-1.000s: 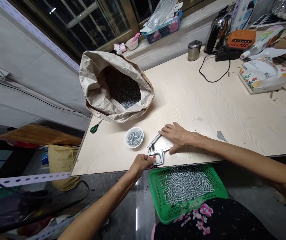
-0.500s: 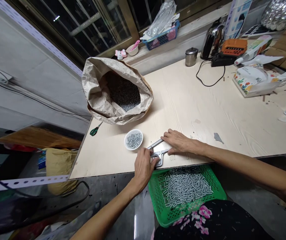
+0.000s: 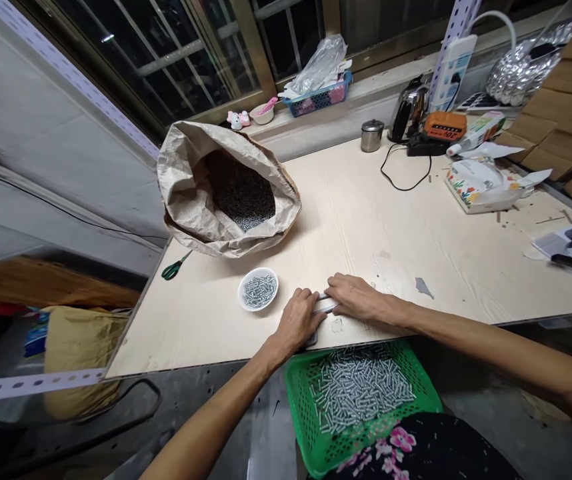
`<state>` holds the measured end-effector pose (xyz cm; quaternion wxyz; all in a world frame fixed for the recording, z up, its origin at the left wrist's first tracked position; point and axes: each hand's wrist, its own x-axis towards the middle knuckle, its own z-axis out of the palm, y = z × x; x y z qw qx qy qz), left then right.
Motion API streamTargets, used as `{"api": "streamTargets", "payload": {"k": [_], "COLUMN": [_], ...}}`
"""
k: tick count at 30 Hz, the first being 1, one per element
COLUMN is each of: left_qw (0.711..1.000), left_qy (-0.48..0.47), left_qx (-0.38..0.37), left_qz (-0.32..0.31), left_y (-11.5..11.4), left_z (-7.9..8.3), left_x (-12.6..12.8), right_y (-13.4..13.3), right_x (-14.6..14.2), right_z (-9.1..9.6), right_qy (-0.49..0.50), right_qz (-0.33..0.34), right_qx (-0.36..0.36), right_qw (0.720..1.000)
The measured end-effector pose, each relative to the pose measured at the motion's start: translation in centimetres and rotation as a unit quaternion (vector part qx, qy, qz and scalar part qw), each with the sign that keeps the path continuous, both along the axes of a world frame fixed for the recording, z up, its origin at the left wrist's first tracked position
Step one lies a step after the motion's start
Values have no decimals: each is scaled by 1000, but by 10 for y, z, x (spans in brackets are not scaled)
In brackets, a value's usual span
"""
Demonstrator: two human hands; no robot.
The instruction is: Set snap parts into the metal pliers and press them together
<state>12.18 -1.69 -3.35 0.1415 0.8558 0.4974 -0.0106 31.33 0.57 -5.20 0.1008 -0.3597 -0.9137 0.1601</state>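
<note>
Near the table's front edge, a grey metal hand tool with two long handles [image 3: 325,306] lies between my hands. My left hand [image 3: 299,319] is closed over its left end and hides most of that end. My right hand [image 3: 359,298] is closed around the right ends of the handles, which sit close together. Left of my left hand stands a white bowl [image 3: 241,299] of small silver screw-like pieces [image 3: 260,291]. Below the table edge, a green plastic basket [image 3: 302,393] holds many silver threaded metal pieces [image 3: 366,387].
A large woven sack [image 3: 181,193] with small metal pieces inside stands open at the back left of the table [image 3: 346,220]. Green-handled scissors [image 3: 172,269] lie at the left edge. At the back right are a metal canister [image 3: 371,137], a kettle [image 3: 409,110] and a tissue pack [image 3: 483,187].
The tool's handles have come from spread apart to close together. My left hand has slid over the tool's left end and covers more of it. The camera view has shifted slightly.
</note>
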Motion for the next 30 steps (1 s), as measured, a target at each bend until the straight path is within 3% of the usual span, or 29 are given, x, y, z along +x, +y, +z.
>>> {"api": "streamTargets", "payload": {"k": [7, 11, 15, 21, 25, 27, 30], "left_qw": [998, 992, 991, 994, 989, 984, 970], "left_qy": [15, -23, -41, -61, -114, -141, -128], "left_qx": [23, 112, 122, 91, 90, 112, 156], "left_qz": [48, 55, 30, -23, -18, 11, 133], "left_y": [-7, -30, -50, -44, -41, -44, -49], "left_z": [-4, -19, -32, -38, -37, -31, -15], "left_x": [8, 17, 32, 61, 78, 74, 49], "right_y": [3, 16, 26, 43, 52, 47, 26], "right_x": [-6, 6, 18, 29, 33, 34, 36], "right_z": [-6, -3, -11, -20, -16, -11, -2], "right_qy": [-14, -32, -22, 13, 1, -1, 42], "right_qz": [-22, -12, -4, -53, -57, -77, -109], "right_qx": [35, 44, 50, 103, 105, 108, 110], "right_qw": [999, 998, 999, 993, 993, 991, 987]}}
